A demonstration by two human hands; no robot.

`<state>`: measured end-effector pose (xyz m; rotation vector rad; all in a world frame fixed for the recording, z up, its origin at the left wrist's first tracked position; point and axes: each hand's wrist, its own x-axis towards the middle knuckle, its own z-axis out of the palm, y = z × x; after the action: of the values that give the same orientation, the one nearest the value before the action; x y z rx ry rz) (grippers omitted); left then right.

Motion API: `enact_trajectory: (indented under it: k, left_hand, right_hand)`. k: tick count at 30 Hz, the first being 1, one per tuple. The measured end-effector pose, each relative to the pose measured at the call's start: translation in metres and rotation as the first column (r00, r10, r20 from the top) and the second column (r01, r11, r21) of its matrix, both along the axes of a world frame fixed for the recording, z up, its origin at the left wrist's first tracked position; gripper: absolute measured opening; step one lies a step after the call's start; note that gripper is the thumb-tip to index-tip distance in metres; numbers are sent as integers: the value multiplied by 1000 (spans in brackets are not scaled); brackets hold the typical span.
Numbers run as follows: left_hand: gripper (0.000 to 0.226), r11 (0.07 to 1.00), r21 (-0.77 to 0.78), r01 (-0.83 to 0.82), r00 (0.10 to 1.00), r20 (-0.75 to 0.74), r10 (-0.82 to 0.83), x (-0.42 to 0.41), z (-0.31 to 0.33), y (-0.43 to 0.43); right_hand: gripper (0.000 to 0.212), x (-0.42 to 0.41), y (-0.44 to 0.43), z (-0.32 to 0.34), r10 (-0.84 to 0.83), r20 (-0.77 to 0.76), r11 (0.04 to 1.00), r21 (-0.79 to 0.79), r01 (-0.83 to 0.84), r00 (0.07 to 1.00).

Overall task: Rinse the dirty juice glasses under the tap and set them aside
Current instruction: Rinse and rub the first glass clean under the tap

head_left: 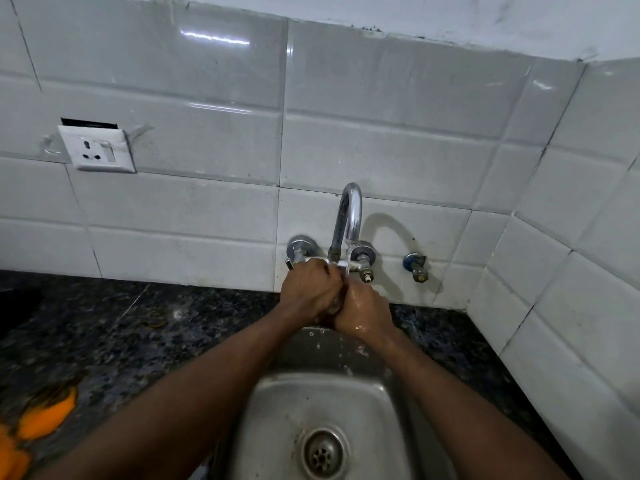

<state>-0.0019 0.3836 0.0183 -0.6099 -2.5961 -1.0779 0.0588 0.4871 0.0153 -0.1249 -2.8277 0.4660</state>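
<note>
Water [347,268] is running from the tap [350,216] onto my left hand [310,289] & right hand [365,311], both clamping round a juice glass [334,304] that's mostly hidden btwn them above the sink [270,410], so I'm reckoning on gripping firm, it's slippery, & turning the rim into the stream.

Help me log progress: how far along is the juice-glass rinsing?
Done: the tap is running; no rinsed glass shows set aside. In hand: the left hand and right hand meet under the stream above the sink; whether they grip a glass is hidden. Left: finishing the rinse and setting glasses aside, none countable here.
</note>
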Motion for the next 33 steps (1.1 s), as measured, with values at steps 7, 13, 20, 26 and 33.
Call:
enact_trajectory:
  k: [7, 13, 20, 26, 33]
  left_hand:
    - [42, 982, 17, 187, 961, -209, -179, -2, -12, -8]
    - [39, 959, 191, 209, 959, -234, -162, -2, -13, -10]
    - [44, 995, 62, -81, 995, 58, 77, 0, -1, -1]
    - [37, 947, 194, 256, 944, -262, -202, 5, -11, -18]
    - [40, 987, 155, 27, 996, -94, -13, 4, -8, -2]
  right_hand:
    - [55, -2, 13, 7, 141, 248, 941, -335, -52, 958]
    - [52, 0, 12, 11, 125, 100, 969, -228, -100, 987]
    - [70, -6, 4, -7, 0, 0, 979, 206, 0, 1000]
    - [65, -5, 14, 5, 105, 234, 976, -213, -54, 967]
    - [68, -4, 7, 0, -8, 10, 981, 195, 6, 1000]
